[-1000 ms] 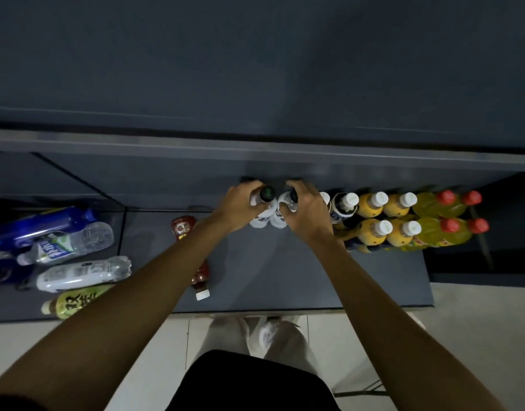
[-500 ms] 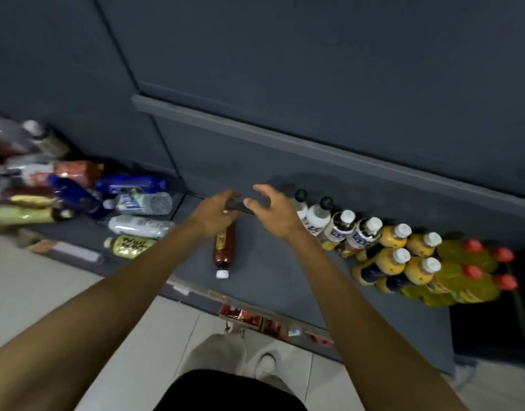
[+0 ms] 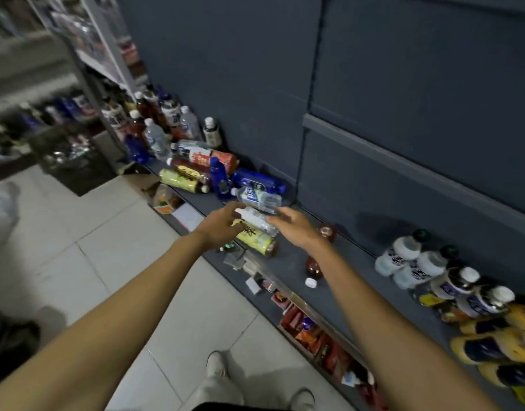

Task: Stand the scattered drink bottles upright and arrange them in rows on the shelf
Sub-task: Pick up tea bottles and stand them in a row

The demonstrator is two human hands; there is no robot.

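Dark grey low shelf (image 3: 353, 280) runs along a dark grey wall above a pale tiled floor (image 3: 113, 262). Both hands reach toward lying bottles at mid-shelf. Left hand (image 3: 222, 225): fingers extended, relaxed, tips touching the neck end of a clear plastic water bottle (image 3: 259, 221) lying on its side. Right hand (image 3: 293, 225): fingers straight, just at the same bottle's other end; firm contact cannot be told. Under it lies a yellow-green labelled tea bottle (image 3: 259, 241). Behind it lies a second clear bottle with blue label (image 3: 258, 198). A brown bottle with white cap (image 3: 313, 269) lies near the shelf edge. Upright rows stand at right: white bottles with dark caps (image 3: 403, 258), then yellow bottles (image 3: 492, 348). A scattered heap of mixed bottles (image 3: 201, 170) lies further left.
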